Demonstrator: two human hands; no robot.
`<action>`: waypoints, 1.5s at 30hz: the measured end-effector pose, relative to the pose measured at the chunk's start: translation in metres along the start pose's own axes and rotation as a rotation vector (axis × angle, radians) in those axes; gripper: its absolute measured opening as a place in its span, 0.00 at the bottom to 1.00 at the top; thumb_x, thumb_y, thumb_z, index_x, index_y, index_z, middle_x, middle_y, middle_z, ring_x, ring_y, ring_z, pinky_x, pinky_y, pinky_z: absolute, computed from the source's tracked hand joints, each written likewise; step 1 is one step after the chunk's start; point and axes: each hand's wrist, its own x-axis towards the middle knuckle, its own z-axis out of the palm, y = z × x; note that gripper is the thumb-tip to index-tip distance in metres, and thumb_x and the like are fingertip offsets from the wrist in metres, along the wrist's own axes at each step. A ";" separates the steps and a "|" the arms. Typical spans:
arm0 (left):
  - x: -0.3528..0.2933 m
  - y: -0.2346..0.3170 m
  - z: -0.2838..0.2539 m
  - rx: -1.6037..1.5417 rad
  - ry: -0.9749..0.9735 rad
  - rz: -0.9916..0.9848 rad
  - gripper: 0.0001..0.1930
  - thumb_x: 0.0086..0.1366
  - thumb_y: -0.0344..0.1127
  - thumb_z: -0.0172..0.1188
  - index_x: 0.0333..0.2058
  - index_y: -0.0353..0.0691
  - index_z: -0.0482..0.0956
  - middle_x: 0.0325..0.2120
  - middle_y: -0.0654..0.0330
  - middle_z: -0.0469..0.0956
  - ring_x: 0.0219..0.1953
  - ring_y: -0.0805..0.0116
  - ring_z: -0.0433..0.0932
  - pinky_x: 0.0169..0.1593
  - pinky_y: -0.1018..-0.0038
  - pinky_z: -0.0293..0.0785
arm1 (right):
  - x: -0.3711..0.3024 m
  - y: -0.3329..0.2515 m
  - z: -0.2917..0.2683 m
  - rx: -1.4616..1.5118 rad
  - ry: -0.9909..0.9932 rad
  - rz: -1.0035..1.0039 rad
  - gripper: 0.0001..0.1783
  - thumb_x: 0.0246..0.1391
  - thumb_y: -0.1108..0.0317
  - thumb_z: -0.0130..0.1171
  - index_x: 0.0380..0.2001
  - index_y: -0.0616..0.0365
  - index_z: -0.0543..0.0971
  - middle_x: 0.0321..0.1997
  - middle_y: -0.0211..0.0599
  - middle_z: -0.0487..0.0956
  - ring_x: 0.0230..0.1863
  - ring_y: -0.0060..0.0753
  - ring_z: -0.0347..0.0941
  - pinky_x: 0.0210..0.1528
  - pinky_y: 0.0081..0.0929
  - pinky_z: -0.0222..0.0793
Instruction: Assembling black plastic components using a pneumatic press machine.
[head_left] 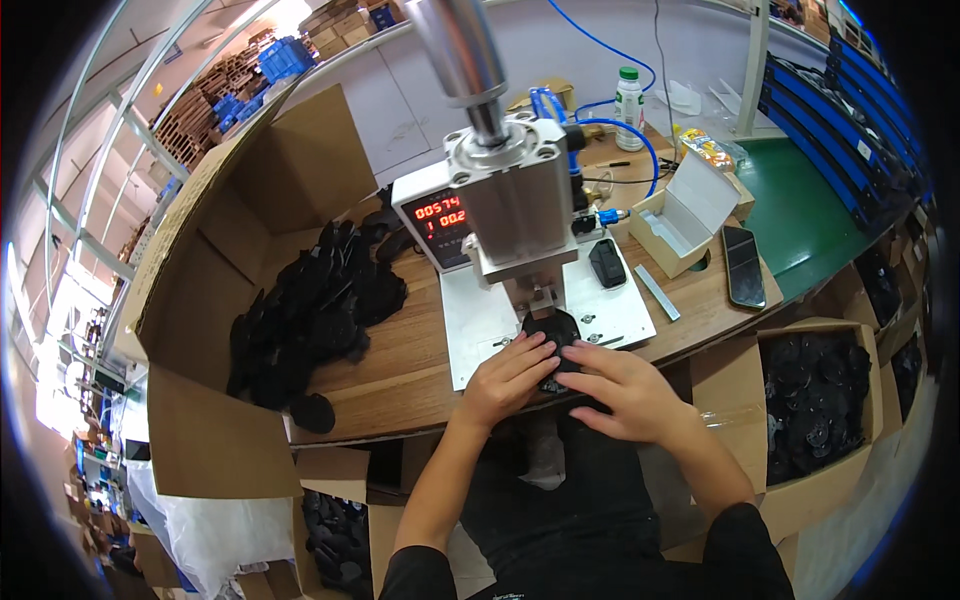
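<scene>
Black round part point(549, 328) under the press head point(535, 293), both hands, left point(508, 375), right point(618, 385), fingers flat upon it

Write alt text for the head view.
Both hands, left hand and right hand, press a black round part under a pneumatic press on a wooden bench. A pile of black parts lies to the left.

Bright, even overhead light fills the workshop, with daylight glare blowing out the windows point(60, 370) at far left. The centre is sharp; fisheye distortion bends straight edges toward a dark, vignetted rim, and shadows stay soft.
</scene>
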 end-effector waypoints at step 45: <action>-0.225 -0.022 -0.212 0.113 0.514 -1.336 0.18 0.64 0.30 0.69 0.50 0.28 0.79 0.38 0.58 0.83 0.39 0.74 0.81 0.43 0.78 0.77 | 0.030 -0.020 0.042 -0.332 -0.054 0.198 0.22 0.45 0.79 0.61 0.47 0.55 0.79 0.57 0.36 0.80 0.49 0.39 0.82 0.43 0.33 0.80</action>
